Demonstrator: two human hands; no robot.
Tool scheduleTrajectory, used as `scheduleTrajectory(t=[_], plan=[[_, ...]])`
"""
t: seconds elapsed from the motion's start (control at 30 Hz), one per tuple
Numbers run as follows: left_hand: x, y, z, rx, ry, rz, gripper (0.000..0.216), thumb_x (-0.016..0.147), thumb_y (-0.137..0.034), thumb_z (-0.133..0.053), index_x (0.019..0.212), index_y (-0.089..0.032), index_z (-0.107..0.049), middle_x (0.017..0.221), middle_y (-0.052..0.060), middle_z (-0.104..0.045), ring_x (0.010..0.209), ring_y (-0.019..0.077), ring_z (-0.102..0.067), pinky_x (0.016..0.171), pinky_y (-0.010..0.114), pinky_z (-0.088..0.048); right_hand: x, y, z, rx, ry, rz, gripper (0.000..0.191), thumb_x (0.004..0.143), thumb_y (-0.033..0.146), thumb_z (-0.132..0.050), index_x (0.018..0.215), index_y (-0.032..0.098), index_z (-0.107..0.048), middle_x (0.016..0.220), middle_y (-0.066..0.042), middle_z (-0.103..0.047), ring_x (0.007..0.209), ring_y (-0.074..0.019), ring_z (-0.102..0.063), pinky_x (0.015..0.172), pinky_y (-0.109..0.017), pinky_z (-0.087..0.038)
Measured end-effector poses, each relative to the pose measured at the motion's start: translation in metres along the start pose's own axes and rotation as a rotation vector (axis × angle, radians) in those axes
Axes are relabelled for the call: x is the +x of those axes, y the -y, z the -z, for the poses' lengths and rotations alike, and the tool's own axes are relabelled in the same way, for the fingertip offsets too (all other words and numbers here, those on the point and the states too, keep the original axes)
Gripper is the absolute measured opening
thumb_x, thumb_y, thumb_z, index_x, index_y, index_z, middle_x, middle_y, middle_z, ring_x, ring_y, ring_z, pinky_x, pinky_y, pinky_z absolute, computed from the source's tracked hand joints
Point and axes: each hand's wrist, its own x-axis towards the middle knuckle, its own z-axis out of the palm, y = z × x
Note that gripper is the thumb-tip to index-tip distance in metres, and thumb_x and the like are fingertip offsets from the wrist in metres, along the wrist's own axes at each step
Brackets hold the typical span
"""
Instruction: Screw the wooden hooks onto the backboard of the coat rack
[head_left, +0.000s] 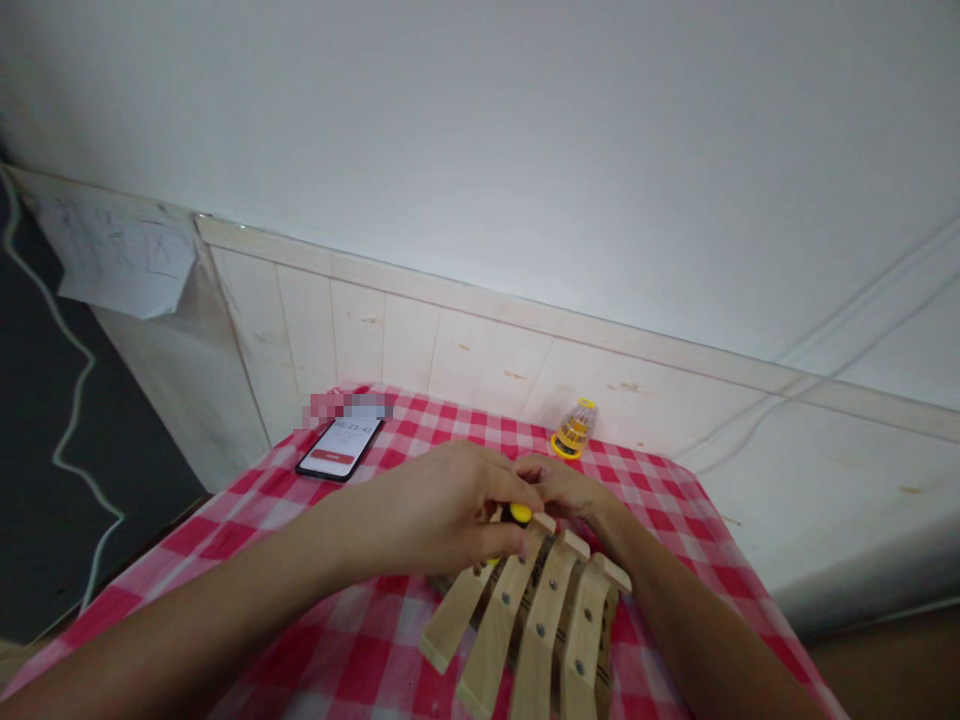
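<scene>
A wooden folding rack (525, 625) made of several slats joined by screws lies on the red-and-white checked tablecloth (247, 540). My left hand (442, 510) is closed around a small screwdriver with a yellow-and-black handle (517, 514), held at the rack's far end. My right hand (566, 490) rests just behind it, fingers curled against the top of the slats and touching the left hand. What the right fingers grip is hidden.
A phone (339, 447) with a lit screen lies at the table's far left corner. A yellow-and-clear screwdriver bit holder (574, 430) stands at the far edge by the white panelled wall. A white cable (71, 400) hangs at left.
</scene>
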Motion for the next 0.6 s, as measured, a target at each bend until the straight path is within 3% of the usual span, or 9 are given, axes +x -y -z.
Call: scheduleTrajectory(t=[0.13, 0.37, 0.47, 0.6], plan=[[0.0014, 0.0030, -0.0019, 0.158, -0.047, -0.015, 0.010, 0.094, -0.022, -0.071, 0.099, -0.019, -0.080, 0.092, 0.005, -0.075, 0.079, 0.0162, -0.068, 0.069, 0.023, -0.044, -0.0003, 0.0009, 0.0001, -0.012, 0.011, -0.012, 0.042, 0.066, 0.034, -0.092, 0.102, 0.014, -0.082, 0.096, -0.007, -0.080, 0.080, -0.0168, -0.070, 0.078, -0.027, -0.055], [-0.0004, -0.0019, 0.0003, 0.078, -0.001, -0.046, 0.021, 0.099, -0.019, -0.060, 0.086, -0.017, -0.076, 0.087, 0.003, -0.074, 0.075, 0.0139, -0.066, 0.068, 0.023, -0.043, -0.0017, 0.0032, -0.0028, -0.023, -0.008, -0.010, 0.042, 0.068, 0.032, -0.090, 0.105, 0.016, -0.081, 0.104, -0.007, -0.079, 0.091, -0.0198, -0.071, 0.088, -0.031, -0.055], [-0.0005, -0.0040, 0.0011, 0.084, -0.001, -0.081, 0.020, 0.097, -0.011, -0.059, 0.089, -0.019, -0.075, 0.091, 0.002, -0.075, 0.080, 0.0145, -0.066, 0.073, 0.023, -0.044, -0.0011, 0.0036, -0.0028, -0.038, -0.017, -0.011, 0.040, 0.066, 0.029, -0.090, 0.103, 0.016, -0.081, 0.105, -0.007, -0.079, 0.095, -0.0204, -0.071, 0.093, -0.033, -0.053], [-0.0004, -0.0052, 0.0016, 0.068, 0.000, -0.084, 0.019, 0.095, -0.009, -0.060, 0.097, -0.021, -0.076, 0.096, 0.001, -0.076, 0.087, 0.0154, -0.068, 0.078, 0.023, -0.045, -0.0006, 0.0051, -0.0030, -0.059, -0.036, -0.012, 0.038, 0.066, 0.029, -0.089, 0.101, 0.016, -0.081, 0.102, -0.006, -0.079, 0.093, -0.0205, -0.070, 0.088, -0.032, -0.054]])
